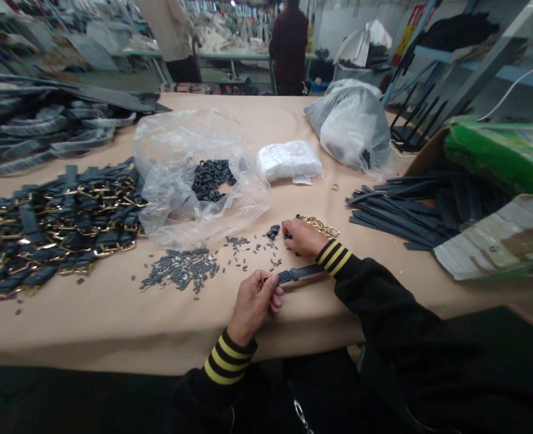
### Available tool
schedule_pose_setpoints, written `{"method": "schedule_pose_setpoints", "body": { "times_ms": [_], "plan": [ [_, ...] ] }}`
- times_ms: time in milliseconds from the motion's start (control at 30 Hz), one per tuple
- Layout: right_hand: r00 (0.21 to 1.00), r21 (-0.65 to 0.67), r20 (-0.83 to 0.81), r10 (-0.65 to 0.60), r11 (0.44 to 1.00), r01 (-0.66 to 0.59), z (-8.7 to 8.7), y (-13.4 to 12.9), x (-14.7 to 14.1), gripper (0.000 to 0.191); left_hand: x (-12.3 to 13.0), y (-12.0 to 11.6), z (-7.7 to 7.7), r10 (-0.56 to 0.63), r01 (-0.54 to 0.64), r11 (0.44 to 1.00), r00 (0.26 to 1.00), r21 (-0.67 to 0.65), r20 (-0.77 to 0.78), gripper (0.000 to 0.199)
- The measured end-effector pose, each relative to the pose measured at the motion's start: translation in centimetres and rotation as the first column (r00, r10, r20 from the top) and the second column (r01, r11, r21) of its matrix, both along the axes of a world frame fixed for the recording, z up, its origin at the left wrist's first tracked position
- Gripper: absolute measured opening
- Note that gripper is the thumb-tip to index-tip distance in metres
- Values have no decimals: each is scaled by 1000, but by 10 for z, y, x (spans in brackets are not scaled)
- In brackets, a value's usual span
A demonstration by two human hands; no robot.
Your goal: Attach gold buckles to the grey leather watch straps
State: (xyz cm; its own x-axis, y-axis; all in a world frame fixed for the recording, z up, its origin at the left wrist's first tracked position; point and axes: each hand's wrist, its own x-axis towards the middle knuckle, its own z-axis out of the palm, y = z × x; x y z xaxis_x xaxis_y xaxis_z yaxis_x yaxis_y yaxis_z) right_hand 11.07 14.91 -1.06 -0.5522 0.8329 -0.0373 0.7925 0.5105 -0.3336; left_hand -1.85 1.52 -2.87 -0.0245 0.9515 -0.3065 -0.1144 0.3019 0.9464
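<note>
My left hand (255, 301) pinches the buckle end of a dark strap (309, 273); a bit of gold metal shows at the fingertips. A dark keeper loop (294, 274) sits around the strap near that end. The strap runs right, passing beneath my right wrist. My right hand (306, 238) is closed, with fingers curled down beside a few dark loops (273, 231). A dark bit shows at its fingertips, too small to make out. Gold buckles (323, 225) lie just behind this hand. Small dark tube-like pieces (180, 269) are heaped left of my hands, others scattered closer.
Finished-looking straps with gold buckles (62, 223) are piled at left. An opened plastic bag (158, 205) holds dark loops (212, 179). Behind are a white packet (289, 161) and a filled bag (352, 129). Loose dark straps (397, 205) spill from a box (496, 238) at right.
</note>
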Motion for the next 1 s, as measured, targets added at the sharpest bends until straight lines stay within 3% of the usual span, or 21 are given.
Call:
{"method": "schedule_pose_setpoints", "body": {
  "times_ms": [100, 200, 300, 400, 567, 667, 900, 1000],
  "plan": [
    [996, 30, -88, -23, 999, 26, 7, -9, 7, 19, 1, -1, 0, 25, -25, 1000, 1000, 4, 8, 26],
    [980, 27, -197, -6, 1000, 12, 19, -36, 19, 21, 1, -1, 0, 42, -42, 999, 999, 21, 2, 25],
    [893, -102, -449, 26, 991, -80, 23, -67, 32, 23, 1, -1, 1, 38, -37, 998, 999, 43, -22, 24],
    [797, -253, -602, -49, 958, -132, 15, -90, 37, 25, 2, -2, 1, 47, -44, 997, 998, 60, -52, 24],
    [690, -396, -646, -326, 916, 62, -3, -102, 32, 19, 8, -7, 1, 40, -35, 995, 997, 90, -60, 22],
    [695, -368, -631, -345, 922, 124, -6, -102, 31, 14, 9, -9, 1, 15, -10, 996, 998, 91, -61, 22],
    [639, -379, -684, -352, 920, 101, -5, -102, 33, 9, 4, -8, -1, -111, 115, 989, 993, 96, -51, 23],
    [591, -426, -704, -394, 900, 92, -8, -105, 28, 8, 4, -9, -3, -56, 58, 994, 998, 89, -22, 24]
  ]
}}
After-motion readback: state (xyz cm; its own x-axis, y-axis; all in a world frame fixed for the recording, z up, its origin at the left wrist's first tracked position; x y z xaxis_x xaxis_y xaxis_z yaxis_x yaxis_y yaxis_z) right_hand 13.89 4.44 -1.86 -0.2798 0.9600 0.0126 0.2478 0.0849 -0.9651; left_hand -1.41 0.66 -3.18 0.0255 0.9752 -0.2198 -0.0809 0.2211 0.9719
